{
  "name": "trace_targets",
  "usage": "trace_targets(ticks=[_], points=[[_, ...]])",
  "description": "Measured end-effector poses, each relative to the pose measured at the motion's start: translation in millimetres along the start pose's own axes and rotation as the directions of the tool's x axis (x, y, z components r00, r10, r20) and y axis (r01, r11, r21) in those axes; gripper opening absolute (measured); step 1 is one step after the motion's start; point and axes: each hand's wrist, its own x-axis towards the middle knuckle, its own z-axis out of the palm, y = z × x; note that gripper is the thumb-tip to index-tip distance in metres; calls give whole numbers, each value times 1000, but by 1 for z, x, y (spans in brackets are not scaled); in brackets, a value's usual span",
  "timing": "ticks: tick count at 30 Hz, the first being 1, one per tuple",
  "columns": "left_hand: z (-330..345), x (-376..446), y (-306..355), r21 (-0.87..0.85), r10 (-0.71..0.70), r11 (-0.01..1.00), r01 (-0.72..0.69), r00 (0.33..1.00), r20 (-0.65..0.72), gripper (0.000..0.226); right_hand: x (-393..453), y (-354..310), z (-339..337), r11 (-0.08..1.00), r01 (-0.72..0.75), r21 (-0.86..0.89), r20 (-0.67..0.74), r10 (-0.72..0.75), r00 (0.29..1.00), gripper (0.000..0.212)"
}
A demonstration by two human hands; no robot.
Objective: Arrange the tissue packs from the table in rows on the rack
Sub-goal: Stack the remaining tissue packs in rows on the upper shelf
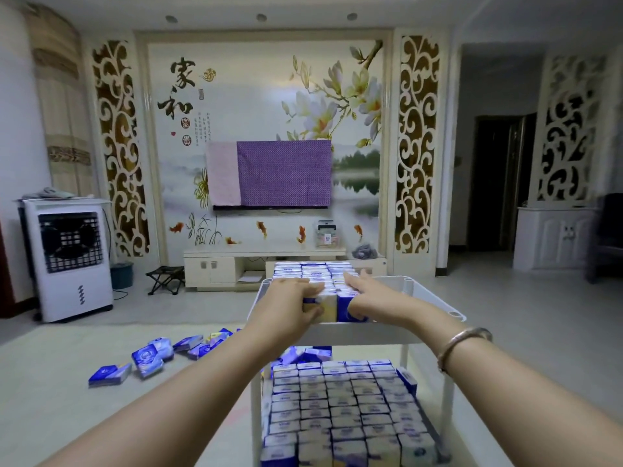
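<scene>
Both hands on the top tier of the rack (435, 299)

Your left hand (290, 303) has its grip curled round a tissue pack (325, 306) — your right hand (369, 298) lies flat-fingered, pressing the neighbouring packs (347, 308).

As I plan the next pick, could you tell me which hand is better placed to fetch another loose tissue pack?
Probably the left hand: the loose tissue packs lie on its side, left of the rack. Both hands, including the right hand, now touch the packs on the top shelf.

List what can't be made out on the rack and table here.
- Head view: the nearest top-shelf packs are partly covered by the left hand and right hand.
- Lower shelf packs: front row cut off by the bottom edge; print too blurred to read.
- Loose packs: some hidden behind the left arm and rack.
</scene>
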Motion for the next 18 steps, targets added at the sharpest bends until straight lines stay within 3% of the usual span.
trace_targets(ticks=[4, 7, 13, 18], points=[[0, 1, -2, -14, -8, 1000, 8, 1000, 28, 49, -5, -2, -1, 978, 6, 209, 24, -11, 1000, 80], [-2, 2, -2, -16, -13, 1000, 13, 999, 45, 49, -6, 1, 3, 966, 2, 260, -25, 5, 1000, 74], [-14, -4, 9, 33, -22, 999, 22, 1000, 8, 47, -17, 2, -2, 969, 34, 246, -19, -31, 999, 78], [-38, -17, 10, 34, -57, 998, 58, 998, -42, 47, -31, -14, -6, 995, 88, 45, -214, -77, 974, 77]])
